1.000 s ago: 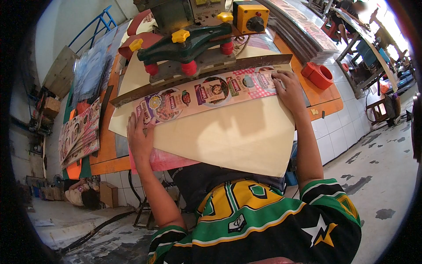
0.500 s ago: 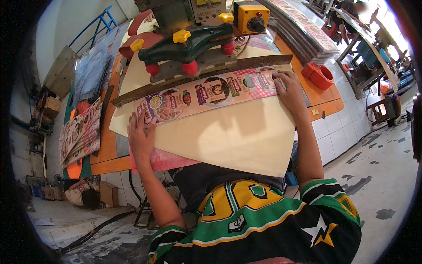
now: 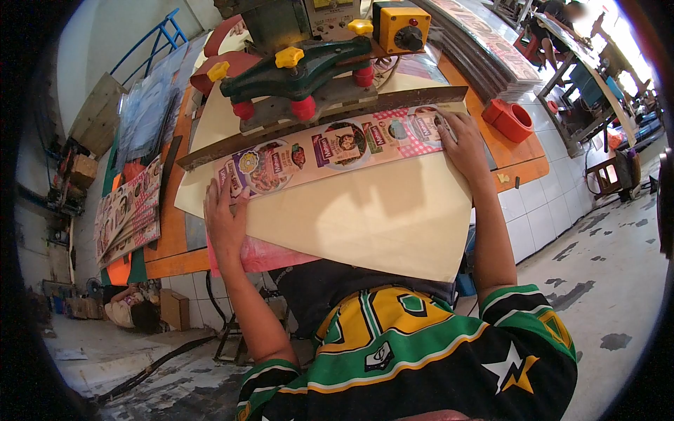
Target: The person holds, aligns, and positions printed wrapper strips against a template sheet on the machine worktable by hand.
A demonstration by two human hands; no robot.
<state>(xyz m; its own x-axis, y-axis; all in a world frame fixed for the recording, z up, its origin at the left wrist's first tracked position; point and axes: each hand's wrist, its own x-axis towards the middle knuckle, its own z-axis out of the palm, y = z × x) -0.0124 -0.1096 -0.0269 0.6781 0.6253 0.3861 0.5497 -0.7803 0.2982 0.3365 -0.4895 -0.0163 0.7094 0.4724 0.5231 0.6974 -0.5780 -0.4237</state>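
Observation:
A long printed strip (image 3: 309, 158) with food pictures lies on a cream sheet (image 3: 365, 217), along the metal bar (image 3: 323, 123) of a press. My left hand (image 3: 226, 217) rests with fingers apart on the strip's left end. At the strip's right end lies my right hand (image 3: 460, 140), its fingers spread over the corner and the sheet. Neither hand is wrapped round anything. Above the bar stands the green press frame (image 3: 298, 74) with yellow knobs and red feet.
A red tape-like ring (image 3: 509, 121) sits on the orange table (image 3: 523, 170) at right. Printed sheets (image 3: 130, 210) are stacked at left, clear plastic sheets (image 3: 146, 116) behind them. More stacked prints (image 3: 484, 49) lie at upper right. Other people (image 3: 554, 28) (image 3: 133, 309) are farther off.
The fingers of my right hand have shifted slightly at the strip's corner. My left hand and the strip look almost unmoved.

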